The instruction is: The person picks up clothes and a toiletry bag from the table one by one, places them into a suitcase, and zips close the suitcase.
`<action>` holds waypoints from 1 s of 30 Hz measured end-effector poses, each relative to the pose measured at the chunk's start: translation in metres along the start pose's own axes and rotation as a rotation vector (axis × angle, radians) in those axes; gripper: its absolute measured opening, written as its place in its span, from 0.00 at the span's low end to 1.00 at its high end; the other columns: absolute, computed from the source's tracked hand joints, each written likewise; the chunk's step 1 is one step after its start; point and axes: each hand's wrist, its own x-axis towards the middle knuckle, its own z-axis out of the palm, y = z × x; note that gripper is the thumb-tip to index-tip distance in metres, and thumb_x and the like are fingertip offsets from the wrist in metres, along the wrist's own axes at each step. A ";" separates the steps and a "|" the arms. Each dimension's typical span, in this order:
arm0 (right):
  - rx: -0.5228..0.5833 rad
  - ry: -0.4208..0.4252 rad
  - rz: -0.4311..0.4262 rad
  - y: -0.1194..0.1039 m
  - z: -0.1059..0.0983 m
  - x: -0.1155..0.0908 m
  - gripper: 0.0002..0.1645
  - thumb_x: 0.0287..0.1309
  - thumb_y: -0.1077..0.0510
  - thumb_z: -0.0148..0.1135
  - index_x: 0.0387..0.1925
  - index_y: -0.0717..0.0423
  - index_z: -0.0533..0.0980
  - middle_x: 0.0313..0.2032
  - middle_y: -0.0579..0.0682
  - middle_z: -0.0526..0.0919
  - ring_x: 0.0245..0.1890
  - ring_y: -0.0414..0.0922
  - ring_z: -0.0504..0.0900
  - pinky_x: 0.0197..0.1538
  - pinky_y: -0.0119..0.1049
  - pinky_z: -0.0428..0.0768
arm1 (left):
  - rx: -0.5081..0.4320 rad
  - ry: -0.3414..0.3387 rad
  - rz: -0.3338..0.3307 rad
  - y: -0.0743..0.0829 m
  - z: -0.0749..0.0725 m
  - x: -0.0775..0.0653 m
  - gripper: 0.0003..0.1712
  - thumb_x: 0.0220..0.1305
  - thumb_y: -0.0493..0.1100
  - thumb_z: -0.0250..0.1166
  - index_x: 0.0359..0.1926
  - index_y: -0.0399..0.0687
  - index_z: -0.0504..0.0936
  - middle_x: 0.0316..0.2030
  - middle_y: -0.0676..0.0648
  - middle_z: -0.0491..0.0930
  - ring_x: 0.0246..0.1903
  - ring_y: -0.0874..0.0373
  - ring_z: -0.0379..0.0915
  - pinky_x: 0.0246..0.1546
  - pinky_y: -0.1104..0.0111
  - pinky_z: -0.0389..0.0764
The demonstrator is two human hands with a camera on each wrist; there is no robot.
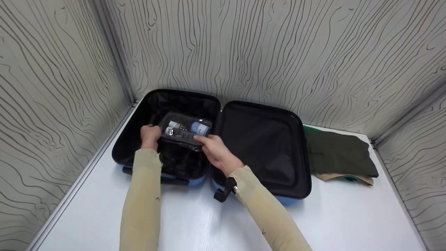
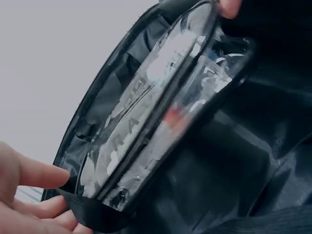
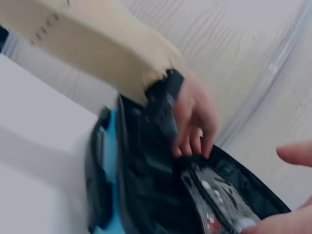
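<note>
A clear toiletry bag [image 1: 184,130] with black trim and lettering hangs between my two hands over the left half of the open suitcase [image 1: 120,153]. White and blue bottles [image 1: 199,128] show through its plastic. My left hand [image 1: 150,135] pinches the black end tab [image 2: 100,214] of the bag. At the other end my right hand [image 1: 217,151] grips the bag, thumb on its upper face. The left wrist view has the bag tilted, with something orange-red [image 2: 173,117] inside.
The suitcase's right half [image 1: 261,146] lies open alongside, black-lined. Folded dark green and tan clothes [image 1: 338,153] lie right of it on the white table [image 1: 195,223]. Wood-patterned walls [image 1: 244,48] enclose the back and sides.
</note>
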 end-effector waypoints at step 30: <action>0.241 -0.059 0.126 0.011 -0.014 0.027 0.44 0.77 0.64 0.48 0.80 0.63 0.36 0.80 0.59 0.35 0.79 0.54 0.39 0.76 0.46 0.51 | 0.092 -0.283 -0.081 0.006 0.009 -0.004 0.40 0.75 0.45 0.50 0.80 0.34 0.46 0.78 0.35 0.47 0.76 0.43 0.45 0.73 0.57 0.52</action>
